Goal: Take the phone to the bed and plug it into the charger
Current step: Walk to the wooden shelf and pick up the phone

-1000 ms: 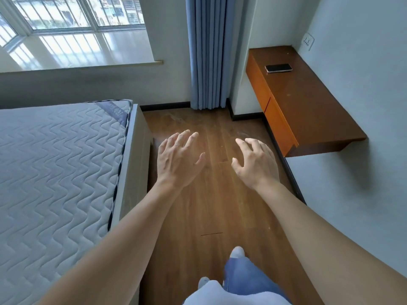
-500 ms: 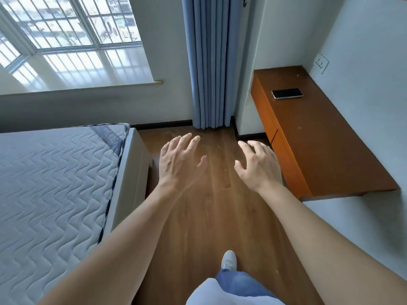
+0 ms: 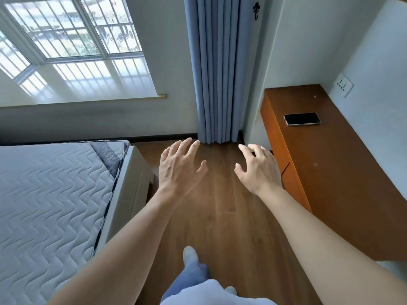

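A black phone lies flat, screen up, on the far part of a brown wooden shelf desk along the right wall. The bed, a bare grey quilted mattress on a pale frame, fills the lower left. My left hand and my right hand hover over the wooden floor between bed and desk, palms down, fingers spread, both holding nothing. The phone is up and to the right of my right hand, well apart from it. No charger is in view.
A wall socket sits above the desk's far end. Blue curtains hang in the corner, with a large window and a white sill to their left. My legs and feet stand on the wooden floor.
The view has tilted up and moved forward: the desk and phone are nearer and lower in the frame. Both hands stay open, held in front of me.
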Action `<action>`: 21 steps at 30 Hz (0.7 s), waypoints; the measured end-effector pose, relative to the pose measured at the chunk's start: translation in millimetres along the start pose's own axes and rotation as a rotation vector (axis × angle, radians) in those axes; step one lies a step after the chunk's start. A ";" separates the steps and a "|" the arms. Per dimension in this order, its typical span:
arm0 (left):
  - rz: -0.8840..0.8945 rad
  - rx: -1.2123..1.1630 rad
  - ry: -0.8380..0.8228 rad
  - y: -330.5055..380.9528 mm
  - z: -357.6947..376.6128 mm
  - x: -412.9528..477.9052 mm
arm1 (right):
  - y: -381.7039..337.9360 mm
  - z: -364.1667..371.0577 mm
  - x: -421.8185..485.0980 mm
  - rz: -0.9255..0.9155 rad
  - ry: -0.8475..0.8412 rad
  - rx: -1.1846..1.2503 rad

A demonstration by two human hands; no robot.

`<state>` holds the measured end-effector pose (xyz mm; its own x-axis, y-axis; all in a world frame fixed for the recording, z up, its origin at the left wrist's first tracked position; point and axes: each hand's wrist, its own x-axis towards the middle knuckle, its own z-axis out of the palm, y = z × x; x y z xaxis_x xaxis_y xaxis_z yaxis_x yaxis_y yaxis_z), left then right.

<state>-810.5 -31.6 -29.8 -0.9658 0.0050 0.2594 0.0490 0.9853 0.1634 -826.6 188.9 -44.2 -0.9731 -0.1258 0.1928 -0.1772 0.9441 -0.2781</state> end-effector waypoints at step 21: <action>0.156 -0.042 -0.025 -119.4 65.8 326.9 | -40.9 68.1 320.2 0.117 0.019 -0.045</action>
<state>-1148.9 -136.4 -27.1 -0.9516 0.1619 0.2612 0.2089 0.9642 0.1632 -1141.0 89.3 -35.2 -0.9838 -0.0091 0.1791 -0.0557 0.9648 -0.2569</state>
